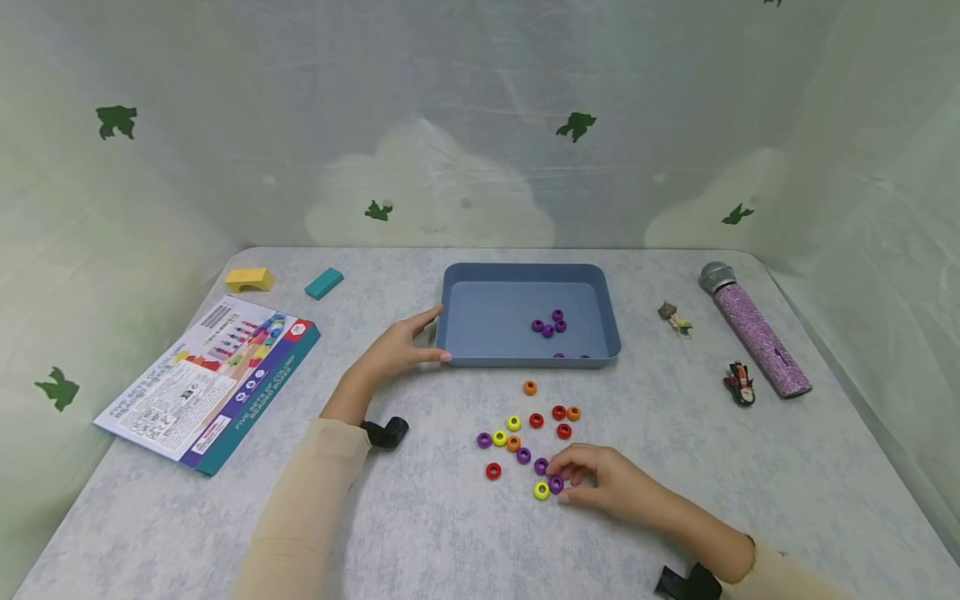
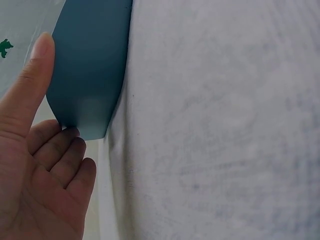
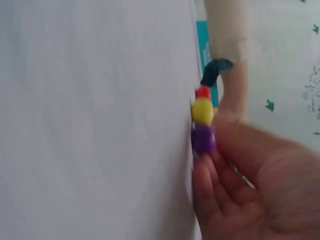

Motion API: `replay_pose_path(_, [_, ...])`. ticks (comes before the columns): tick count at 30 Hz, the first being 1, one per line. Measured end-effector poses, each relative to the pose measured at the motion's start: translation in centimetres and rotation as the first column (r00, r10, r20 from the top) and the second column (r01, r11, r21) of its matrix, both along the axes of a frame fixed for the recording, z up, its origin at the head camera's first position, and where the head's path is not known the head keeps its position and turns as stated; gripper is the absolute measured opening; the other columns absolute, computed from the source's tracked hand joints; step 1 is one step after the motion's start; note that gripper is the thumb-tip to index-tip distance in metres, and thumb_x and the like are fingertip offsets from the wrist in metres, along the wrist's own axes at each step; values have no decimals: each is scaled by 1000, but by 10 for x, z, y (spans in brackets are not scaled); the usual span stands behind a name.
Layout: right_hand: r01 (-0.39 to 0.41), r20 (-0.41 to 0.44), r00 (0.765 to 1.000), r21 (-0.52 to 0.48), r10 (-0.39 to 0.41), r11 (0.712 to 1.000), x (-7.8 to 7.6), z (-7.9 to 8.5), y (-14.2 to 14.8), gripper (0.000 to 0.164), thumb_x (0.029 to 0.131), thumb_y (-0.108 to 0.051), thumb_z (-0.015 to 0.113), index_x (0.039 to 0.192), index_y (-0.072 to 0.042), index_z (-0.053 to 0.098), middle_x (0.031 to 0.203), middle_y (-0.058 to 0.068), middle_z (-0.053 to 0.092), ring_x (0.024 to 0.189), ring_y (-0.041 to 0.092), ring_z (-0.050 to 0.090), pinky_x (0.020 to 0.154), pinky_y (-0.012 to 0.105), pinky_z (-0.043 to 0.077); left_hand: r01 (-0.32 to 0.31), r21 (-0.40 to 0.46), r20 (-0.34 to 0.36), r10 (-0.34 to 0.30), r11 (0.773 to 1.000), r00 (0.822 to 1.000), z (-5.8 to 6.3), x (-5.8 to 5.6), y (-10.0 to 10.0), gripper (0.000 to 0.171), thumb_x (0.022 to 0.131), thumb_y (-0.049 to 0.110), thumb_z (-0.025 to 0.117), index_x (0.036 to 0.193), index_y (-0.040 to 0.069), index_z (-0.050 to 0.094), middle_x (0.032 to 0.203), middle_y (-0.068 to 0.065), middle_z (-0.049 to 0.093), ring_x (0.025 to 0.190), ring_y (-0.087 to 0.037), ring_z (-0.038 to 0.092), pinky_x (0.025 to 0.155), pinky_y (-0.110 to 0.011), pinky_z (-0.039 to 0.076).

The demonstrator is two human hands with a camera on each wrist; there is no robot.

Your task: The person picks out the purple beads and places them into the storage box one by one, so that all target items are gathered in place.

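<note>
A shallow blue-grey tray (image 1: 528,362) holds several purple beads (image 1: 548,331). My left hand (image 1: 401,346) rests against the tray's left side, with the thumb at its near left corner and the index finger farther up the edge. The left wrist view shows the thumb and fingertips touching the outer wall (image 2: 90,70). My right hand (image 1: 611,483) pinches a purple bead (image 1: 556,484) between thumb and fingers, low at the table. Right beside this bead lie a yellow bead (image 1: 542,491) and another purple bead (image 1: 541,467).
Loose red (image 1: 492,471), orange (image 1: 530,388), yellow and purple beads lie in front of the tray. At left are a box (image 1: 217,375), a yellow block (image 1: 250,279) and a teal block (image 1: 324,283). A glittery microphone (image 1: 757,337) and two small figures (image 1: 739,384) lie at right.
</note>
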State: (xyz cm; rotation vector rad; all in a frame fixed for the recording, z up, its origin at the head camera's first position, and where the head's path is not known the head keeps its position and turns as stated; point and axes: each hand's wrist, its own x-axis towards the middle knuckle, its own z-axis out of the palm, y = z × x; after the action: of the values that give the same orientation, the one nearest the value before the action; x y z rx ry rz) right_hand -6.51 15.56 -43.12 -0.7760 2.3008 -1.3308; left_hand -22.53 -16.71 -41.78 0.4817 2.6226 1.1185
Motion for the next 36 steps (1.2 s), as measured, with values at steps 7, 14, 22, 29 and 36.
replay_pose_path(7, [54, -45, 998, 57, -52, 997, 6, 15, -8, 15, 73, -13, 63, 88, -15, 61, 84, -4, 56, 69, 10, 50, 58, 21, 44, -1, 13, 4, 1, 1000, 1000, -1, 0, 0, 89, 59, 48, 66, 132, 27, 18, 134, 1, 19, 120, -19, 20, 95, -38, 24])
replay_pose_path(14, [108, -147, 983, -53, -114, 993, -23, 21, -1, 21, 74, -16, 62, 94, -11, 60, 89, -5, 56, 75, 8, 52, 67, 22, 46, -3, 16, 12, 3, 1000, 1000, -1, 0, 0, 90, 59, 48, 66, 133, 27, 18, 134, 1, 19, 121, -19, 20, 94, -39, 24])
replay_pose_path(22, [256, -313, 909, -100, -275, 961, -88, 36, 6, 23, 75, -15, 60, 97, -10, 59, 92, -1, 55, 80, 9, 54, 69, 22, 46, 0, 11, 6, 0, 1000, 1000, -1, 0, 0, 90, 59, 49, 65, 133, 27, 18, 134, 2, 19, 120, -18, 20, 94, -38, 24])
replay_pose_path(29, [352, -260, 907, 33, -332, 935, -138, 25, 5, 25, 77, -14, 58, 100, -7, 57, 93, 3, 55, 83, 14, 53, 69, 24, 46, 0, 17, 3, 0, 1000, 1000, -1, 0, 0, 90, 59, 49, 65, 133, 26, 19, 134, 2, 19, 120, -18, 20, 95, -38, 24])
replay_pose_path(36, [356, -213, 926, 220, -311, 908, -162, 17, 3, 22, 77, -15, 58, 99, -10, 58, 90, 2, 56, 81, 15, 52, 65, 29, 45, 2, 25, 4, -2, 1000, 1000, -1, 0, 0, 90, 59, 49, 66, 133, 26, 19, 134, 2, 19, 121, -18, 20, 95, -38, 24])
